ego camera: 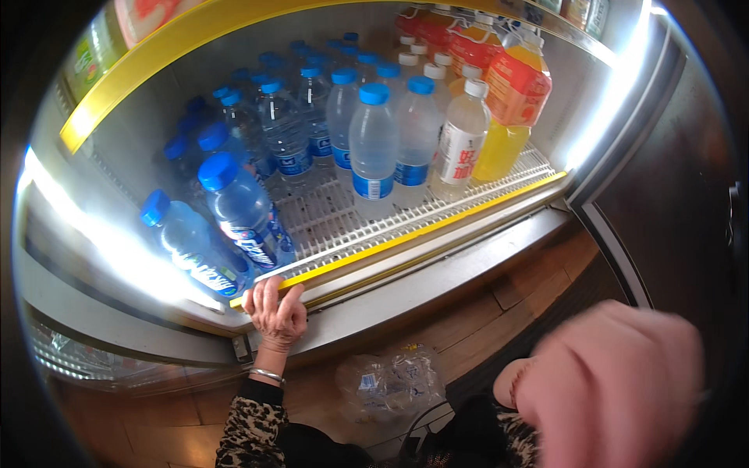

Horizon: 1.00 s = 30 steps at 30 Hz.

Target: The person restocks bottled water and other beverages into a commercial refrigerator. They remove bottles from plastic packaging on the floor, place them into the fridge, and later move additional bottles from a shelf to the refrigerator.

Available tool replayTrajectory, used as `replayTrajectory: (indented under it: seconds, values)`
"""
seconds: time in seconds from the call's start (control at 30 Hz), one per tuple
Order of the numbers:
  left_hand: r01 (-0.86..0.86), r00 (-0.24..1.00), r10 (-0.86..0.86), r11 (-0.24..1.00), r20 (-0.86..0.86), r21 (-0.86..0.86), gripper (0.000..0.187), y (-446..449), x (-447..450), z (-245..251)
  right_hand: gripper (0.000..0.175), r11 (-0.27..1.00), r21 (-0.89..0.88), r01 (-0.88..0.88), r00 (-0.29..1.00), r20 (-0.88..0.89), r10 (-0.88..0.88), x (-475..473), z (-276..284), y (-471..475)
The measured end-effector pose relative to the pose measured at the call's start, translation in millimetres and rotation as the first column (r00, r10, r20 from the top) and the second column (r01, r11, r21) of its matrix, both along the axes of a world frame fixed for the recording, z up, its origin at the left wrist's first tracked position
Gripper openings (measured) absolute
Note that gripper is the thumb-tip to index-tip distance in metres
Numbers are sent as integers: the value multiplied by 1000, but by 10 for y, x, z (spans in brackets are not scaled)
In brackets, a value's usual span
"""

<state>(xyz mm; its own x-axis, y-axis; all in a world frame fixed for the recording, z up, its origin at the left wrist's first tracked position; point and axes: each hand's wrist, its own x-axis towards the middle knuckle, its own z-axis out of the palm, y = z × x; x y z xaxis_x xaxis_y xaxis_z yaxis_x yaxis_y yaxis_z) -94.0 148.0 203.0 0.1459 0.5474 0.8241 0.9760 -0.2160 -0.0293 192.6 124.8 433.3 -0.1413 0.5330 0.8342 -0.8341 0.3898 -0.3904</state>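
My left hand [275, 315] grips the front edge of a white wire shelf [316, 225] in a lit drinks cooler, fingers curled over its yellow strip [386, 240]. Just behind it, a blue-capped drink bottle [196, 251] leans over, and another blue-capped bottle [248, 210] stands alongside. My right hand [614, 380], large and blurred, is raised close to the camera at the lower right with bent fingers. Whether it holds anything is hidden. Further along the shelf are water bottles [373, 143] with light-blue caps and a white-capped bottle [462, 140].
Large orange-drink bottles [512, 105] with red labels fill the shelf's right end. Another shelf with a yellow edge [175, 41] crosses above. The cooler's door [667, 175] stands open at right. Crumpled clear plastic wrap [392, 380] lies on the brown tiled floor [521, 286].
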Motion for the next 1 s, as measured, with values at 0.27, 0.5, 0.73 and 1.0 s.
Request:
replayTrajectory:
  seconds: [0.27, 0.5, 0.73, 1.0]
  values:
    - [-7, 1000, 7, 1000, -16, -4, 24, -4, 42, 40, 5, 972, 193, 138, 987, -106, -119, -103, 118, -139]
    - [-32, 999, 32, 999, -2, -34, 22, -29, 45, 60, 8, 965, 182, 187, 978, -131, -164, -45, 90, -155]
    - [-32, 999, 33, 999, -20, 27, 23, 15, 1, -14, 12, 926, 246, 287, 956, -132, -261, -14, 157, -139]
    - [-14, 1000, 14, 1000, -25, 13, 30, 2, -17, -90, 5, 789, -114, 604, 707, 534, -464, 718, -940, 35]
